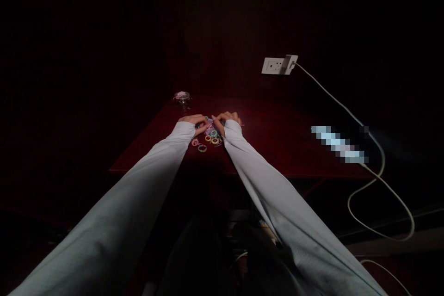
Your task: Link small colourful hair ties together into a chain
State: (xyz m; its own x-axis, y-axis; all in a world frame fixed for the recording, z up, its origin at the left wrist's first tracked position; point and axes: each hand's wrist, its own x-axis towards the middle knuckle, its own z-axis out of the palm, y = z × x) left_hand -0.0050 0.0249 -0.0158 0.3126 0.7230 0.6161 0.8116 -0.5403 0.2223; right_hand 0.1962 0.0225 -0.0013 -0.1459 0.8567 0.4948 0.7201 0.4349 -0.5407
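Hair ties (209,131) lie loose, colours all mixed; left hand (194,120) and right hand (226,118) half-curled there, can't tell if gripping any.

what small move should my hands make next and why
I'd probably ease the left hand back to the multicoloured hair tie: it lies nearest the table's front edge, outside both hands' fingers.

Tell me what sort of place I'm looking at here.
Probably a room in a home, by a desk or table against a wall, though it is too dark to be sure. The dark red tabletop, the wall socket with a charger plugged in, and the small colourful bands suggest it.
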